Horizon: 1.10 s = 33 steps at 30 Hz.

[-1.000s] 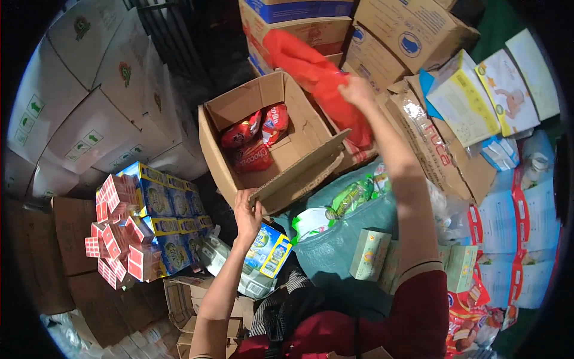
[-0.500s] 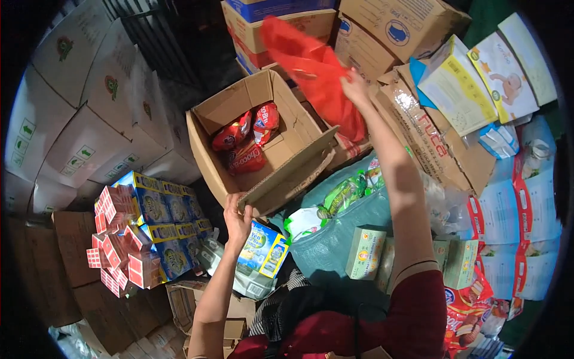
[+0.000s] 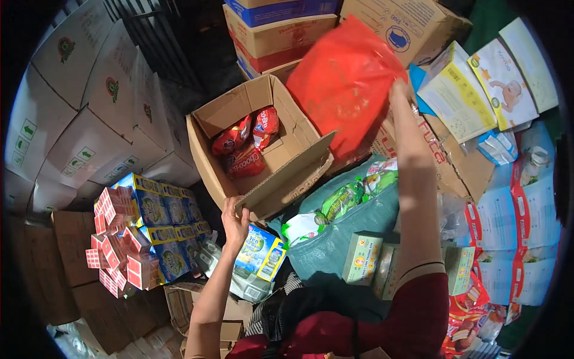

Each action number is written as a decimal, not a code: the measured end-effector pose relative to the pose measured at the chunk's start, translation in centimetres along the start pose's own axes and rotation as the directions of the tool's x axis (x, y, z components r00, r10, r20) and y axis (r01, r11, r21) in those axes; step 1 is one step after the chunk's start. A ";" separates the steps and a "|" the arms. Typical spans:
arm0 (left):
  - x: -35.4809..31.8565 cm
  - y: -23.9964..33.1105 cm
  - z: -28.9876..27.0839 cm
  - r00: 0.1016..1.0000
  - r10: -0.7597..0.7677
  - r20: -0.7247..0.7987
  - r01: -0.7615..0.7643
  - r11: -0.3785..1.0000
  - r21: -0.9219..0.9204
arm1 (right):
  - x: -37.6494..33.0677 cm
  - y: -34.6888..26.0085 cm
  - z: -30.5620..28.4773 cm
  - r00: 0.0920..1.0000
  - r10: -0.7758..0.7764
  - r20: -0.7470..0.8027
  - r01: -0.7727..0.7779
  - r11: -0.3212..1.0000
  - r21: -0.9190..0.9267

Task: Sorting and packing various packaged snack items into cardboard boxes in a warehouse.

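A red plastic bag (image 3: 350, 78) hangs spread out from my right hand (image 3: 402, 93), whose fingers are closed on its right edge. It hangs just beyond the right side of an open cardboard box (image 3: 206, 152), covering part of what lies behind. My left hand (image 3: 235, 220) grips the near corner of that box, next to its raised flap (image 3: 287, 176). Inside, several red snack packets (image 3: 246, 161) lie together toward the left.
Blue-and-yellow boxes (image 3: 173, 224) with small red-and-white boxes (image 3: 113, 239) stand at left, below white cartons (image 3: 89, 119). A teal sack (image 3: 323, 254) holding green packets (image 3: 344, 200) lies at front right. Stacked cartons (image 3: 287, 36) stand behind; baby-product boxes (image 3: 460, 90) lie at far right.
My right hand has moved right and slightly nearer, and the red bag has spread out wider beside the box. My left hand stays at the box corner.
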<state>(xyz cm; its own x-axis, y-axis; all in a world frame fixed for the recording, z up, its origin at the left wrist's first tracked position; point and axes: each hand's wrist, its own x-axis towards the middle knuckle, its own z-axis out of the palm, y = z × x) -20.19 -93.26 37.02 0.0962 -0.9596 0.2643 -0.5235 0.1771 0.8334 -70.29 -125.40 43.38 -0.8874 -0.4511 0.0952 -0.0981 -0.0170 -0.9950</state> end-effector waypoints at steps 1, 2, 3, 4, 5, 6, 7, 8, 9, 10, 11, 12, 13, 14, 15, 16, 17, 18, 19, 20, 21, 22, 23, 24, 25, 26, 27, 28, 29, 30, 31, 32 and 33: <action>0.1 -0.1 0.0 1.000 0.009 0.008 -0.009 1.000 -0.002 | -0.8 0.7 -2.0 0.978 0.028 -0.206 -0.128 0.864 -0.487; -0.1 -0.8 -0.9 1.000 -0.015 -0.004 0.015 0.999 0.034 | -3.6 1.0 -2.5 0.982 0.055 -0.182 -0.150 0.809 -0.568; -0.2 -1.2 -1.7 1.000 -0.021 0.009 0.020 0.998 0.059 | -5.8 -0.3 -3.1 0.984 0.073 -0.160 -0.160 0.748 -0.644; -0.2 -1.3 -2.1 1.000 -0.019 0.024 0.018 0.998 0.064 | -7.0 -2.2 -3.6 0.985 -0.018 -0.174 -0.103 0.747 -0.657; -0.2 -1.2 -1.8 0.997 -0.064 0.031 0.063 0.998 0.023 | -7.6 -4.2 -4.1 0.974 -0.119 -0.193 -0.043 0.740 -0.671; 0.1 -0.8 -1.3 0.999 -0.015 0.031 0.014 0.999 0.038 | -7.6 -5.8 -4.3 0.907 -0.378 -0.188 0.143 0.694 -0.706; 0.2 -0.4 -1.0 0.999 0.032 0.031 -0.033 0.998 0.057 | -8.0 -7.1 -4.2 0.778 -0.606 -0.168 0.310 0.602 -0.736; 0.1 0.1 -0.9 0.999 0.028 0.026 -0.029 0.998 0.052 | -8.6 -8.5 -4.1 0.652 -0.758 -0.029 0.546 0.496 -0.675; -0.1 0.3 -0.8 0.998 0.009 0.064 -0.012 0.999 0.034 | -9.8 -9.3 -3.6 0.480 -0.873 0.089 0.741 0.349 -0.573; -0.2 0.5 -0.7 0.995 -0.008 0.102 0.006 1.000 0.018 | -11.4 -9.7 -3.0 0.426 -0.850 0.310 0.880 0.310 -0.361; -0.4 1.0 -1.0 0.995 -0.017 0.095 0.014 1.000 0.025 | -14.1 -9.8 -2.3 0.312 -0.807 0.501 0.948 0.299 -0.110; -0.7 1.4 -1.6 0.994 0.001 0.112 -0.007 0.999 0.050 | -18.0 -8.9 -1.7 0.252 -0.700 0.668 0.935 0.355 0.020; -1.0 1.5 -1.7 0.991 0.023 0.132 -0.032 0.998 0.061 | -21.6 -8.2 -1.6 0.152 -0.576 0.803 0.900 0.416 0.128; -1.6 1.0 -2.4 0.988 0.012 0.152 -0.026 0.995 0.093 | -24.9 -8.4 -1.2 -0.048 -0.190 0.981 0.842 0.520 0.142; -1.6 1.4 -2.0 0.989 0.015 0.149 -0.028 0.996 0.084 | -25.9 -5.3 -1.7 -0.163 -0.081 0.983 0.876 0.447 0.182; -1.7 1.6 -2.1 0.981 0.018 0.194 -0.036 0.995 0.089 | -28.1 -4.6 -2.5 -0.253 0.136 0.958 0.895 0.409 0.178; -1.7 1.9 -2.2 0.970 0.027 0.242 -0.049 0.995 0.086 | -29.5 -4.1 -3.2 -0.340 0.386 0.857 0.880 0.453 0.145; -1.6 1.9 -2.7 0.946 0.031 0.324 -0.061 0.995 0.085 | -30.5 -2.9 -4.0 -0.354 0.497 0.792 0.873 0.479 0.089; -1.3 1.9 -3.2 0.946 0.024 0.322 -0.056 0.994 0.089 | -31.2 -1.8 -4.8 -0.367 0.599 0.712 0.868 0.496 0.030; -0.9 1.6 -3.5 0.879 0.080 0.471 -0.137 0.987 0.087 | -31.8 -2.2 -5.8 -0.324 0.582 0.746 0.885 0.466 0.021; -0.4 1.4 -3.9 0.782 0.130 0.609 -0.219 0.973 0.073 | -32.1 -2.9 -6.8 -0.281 0.561 0.779 0.899 0.437 0.009; 0.5 0.9 -4.2 0.697 0.112 0.708 -0.232 0.970 0.075 | -31.6 -0.4 -7.6 -0.223 0.392 0.893 0.908 0.416 0.044; 2.1 0.7 -5.0 0.621 0.063 0.781 -0.215 0.972 0.093 | -31.7 -0.2 -7.9 -0.227 0.391 0.892 0.906 0.420 0.047; 3.4 -1.6 -5.0 0.626 0.076 0.776 -0.191 0.980 0.058 | -31.7 -0.2 -8.2 -0.204 0.230 0.951 0.891 0.447 0.083; 4.7 -4.1 -4.4 0.633 0.083 0.770 -0.165 0.986 0.030 | -31.7 0.1 -8.2 -0.177 0.060 0.982 0.872 0.473 0.128; 6.6 -5.6 -3.3 0.704 0.145 0.695 -0.185 0.983 -0.017 | -31.8 0.8 -8.3 -0.169 -0.084 0.982 0.860 0.473 0.189; 8.9 -7.1 -1.8 0.764 0.210 0.610 -0.213 0.975 -0.069 | -31.7 0.9 -8.1 -0.165 -0.078 0.983 0.863 0.472 0.182; 10.9 -8.8 -1.0 0.807 0.100 0.582 -0.190 0.977 0.096 | -32.5 0.0 -7.4 -0.165 -0.047 0.985 0.865 0.472 0.168; 12.8 -10.9 1.0 0.836 -0.007 0.548 -0.158 0.955 0.253 | -32.7 0.0 -7.2 -0.152 -0.006 0.988 0.868 0.478 0.136; 14.2 -14.5 2.3 0.838 -0.033 0.544 -0.179 0.926 0.332 | -33.3 0.4 -6.7 -0.159 -0.010 0.987 0.861 0.488 0.144; 15.6 -17.4 3.5 0.841 -0.054 0.539 -0.201 0.893 0.403 | -33.6 1.0 -6.3 -0.155 -0.048 0.987 0.863 0.479 0.159; 16.9 -17.7 5.4 0.831 -0.159 0.533 -0.165 0.846 0.508 | -33.0 1.4 -6.3 -0.136 -0.076 0.988 0.877 0.454 0.156; 17.9 -18.0 7.2 0.816 -0.261 0.515 -0.133 0.783 0.607 | -32.5 1.7 -6.5 -0.126 -0.067 0.990 0.884 0.444 0.143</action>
<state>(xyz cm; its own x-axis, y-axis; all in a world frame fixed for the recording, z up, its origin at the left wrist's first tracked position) -15.11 -115.19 23.22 -0.2208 -0.9421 -0.2522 -0.9370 0.1332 0.3229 -44.55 -104.98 38.78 0.5641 -0.8253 0.0260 -0.7642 -0.5337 -0.3620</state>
